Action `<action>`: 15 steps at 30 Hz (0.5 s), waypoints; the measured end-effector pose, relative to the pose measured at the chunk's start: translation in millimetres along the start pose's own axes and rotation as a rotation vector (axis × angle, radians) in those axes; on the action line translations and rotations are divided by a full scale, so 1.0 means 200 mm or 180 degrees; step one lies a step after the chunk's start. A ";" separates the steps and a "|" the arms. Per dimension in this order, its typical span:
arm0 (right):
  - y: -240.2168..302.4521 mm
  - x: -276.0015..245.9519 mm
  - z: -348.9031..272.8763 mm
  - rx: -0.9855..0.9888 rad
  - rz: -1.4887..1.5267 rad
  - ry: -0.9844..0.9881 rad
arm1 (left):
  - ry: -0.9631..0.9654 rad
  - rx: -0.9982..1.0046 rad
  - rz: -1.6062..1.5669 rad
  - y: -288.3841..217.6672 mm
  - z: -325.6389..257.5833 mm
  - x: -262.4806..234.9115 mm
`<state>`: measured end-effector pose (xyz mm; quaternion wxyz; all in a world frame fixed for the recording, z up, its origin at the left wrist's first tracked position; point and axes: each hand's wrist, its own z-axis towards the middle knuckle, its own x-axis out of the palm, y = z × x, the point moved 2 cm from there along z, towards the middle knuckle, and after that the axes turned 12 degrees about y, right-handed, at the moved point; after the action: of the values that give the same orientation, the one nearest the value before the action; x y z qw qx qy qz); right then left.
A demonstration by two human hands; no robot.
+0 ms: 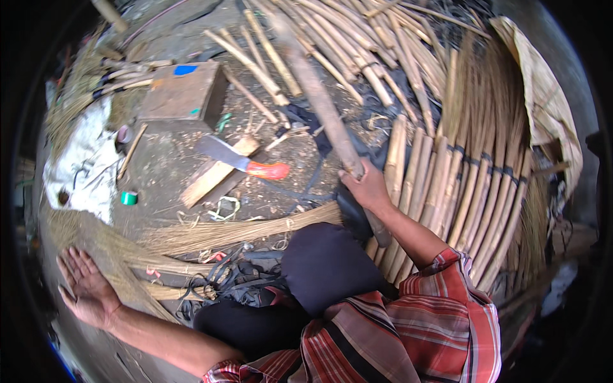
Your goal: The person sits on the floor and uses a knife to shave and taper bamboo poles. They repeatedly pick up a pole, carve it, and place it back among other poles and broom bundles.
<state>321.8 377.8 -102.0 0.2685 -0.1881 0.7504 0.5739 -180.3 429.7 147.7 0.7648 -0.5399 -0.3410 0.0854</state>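
Note:
My right hand (370,186) is wrapped round a thick wooden stick (324,108), which slants up and away to the far side; its far end is blurred. The stick's near end comes down beside my dark-trousered knee (325,268). Out to the left, my left hand (89,290) is open with the palm showing and the fingers apart, holding nothing. Nearest to it lie loose thin bristles (131,255) on the ground. A bundle of bristles (249,233) stretches in front of my knee, and black rubber strips (239,281) lie tangled by my leg.
A broad-bladed knife with an orange handle (268,170) rests across a wood block (214,179). Beyond stands a wooden box (182,96). Several stick-handled brooms (482,185) lie at right, below piled poles (345,45). White sacking (86,163) and a green tape roll (129,198) are at left.

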 end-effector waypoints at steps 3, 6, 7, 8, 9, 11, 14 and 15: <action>-0.39 -0.11 -0.24 0.0694 0.0169 -0.0571 | 0.0084 -0.0069 0.0136 0.07 0.03 -0.02; -0.70 -0.18 -0.57 0.1216 0.0040 -0.0979 | 0.0135 -0.0188 0.0162 0.14 0.05 0.00; -0.77 -0.19 -0.68 0.1326 0.0165 -0.1090 | 0.0134 -0.0257 0.0193 0.17 0.06 0.01; -0.83 -0.19 -0.78 0.1518 0.0139 -0.1022 | 0.0150 -0.0331 0.0198 0.20 0.07 0.01; -0.86 -0.20 -0.87 0.1741 0.0227 -0.1096 | 0.0167 -0.0400 0.0204 0.22 0.07 0.03; -0.87 -0.21 -0.98 0.1794 -0.0815 -0.1084 | 0.0169 -0.0543 0.0174 0.27 0.08 0.05; -0.84 -0.26 -0.90 0.1608 -0.1472 -0.1086 | 0.0148 -0.0653 0.0213 0.34 0.09 0.07; -0.83 -0.29 -0.82 0.1455 -0.1578 -0.1112 | 0.0159 -0.0707 0.0242 0.36 0.09 0.08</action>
<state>434.7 173.9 -160.5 0.5582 -0.1984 0.7337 0.3327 -162.1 479.5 94.6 0.7047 -0.6359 -0.3085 0.0626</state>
